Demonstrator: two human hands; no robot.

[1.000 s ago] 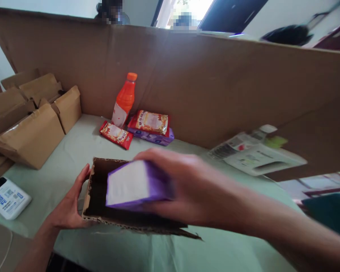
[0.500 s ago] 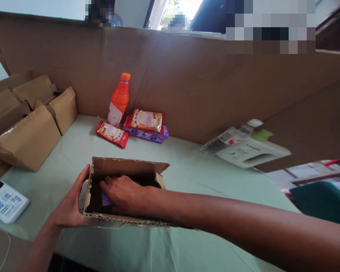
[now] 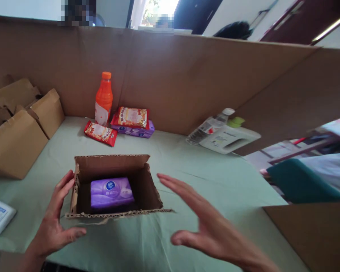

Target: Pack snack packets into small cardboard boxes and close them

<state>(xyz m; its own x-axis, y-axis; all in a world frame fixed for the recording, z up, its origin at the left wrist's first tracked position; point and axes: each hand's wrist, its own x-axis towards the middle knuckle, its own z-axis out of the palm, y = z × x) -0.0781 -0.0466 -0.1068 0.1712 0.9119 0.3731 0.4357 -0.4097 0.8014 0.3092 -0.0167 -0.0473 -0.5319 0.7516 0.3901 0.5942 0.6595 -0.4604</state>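
An open cardboard box [image 3: 113, 215] stands on the green cloth in front of me. Inside it lies a purple tissue pack [image 3: 112, 192], flat with its printed face up. At the box's left side is my left hand [image 3: 55, 215], fingers and thumb spread; its fingertips are close to the left wall, and I cannot tell whether they touch. My right hand [image 3: 198, 215] is off the box's right side, thumb and fingers wide apart with nothing between them.
Behind the box are an orange drink bottle [image 3: 103, 100], red snack packets [image 3: 100, 133] and another purple tissue pack [image 3: 144, 130]. Cardboard boxes [image 3: 17, 143] are at left. A clear bottle [image 3: 206, 128] and a white jug [image 3: 229, 139] lean by the cardboard wall [image 3: 170, 75].
My right hand has let go of the tissue pack, come out of the box and opened to its right. My left hand stays by the left wall. The view has turned right.
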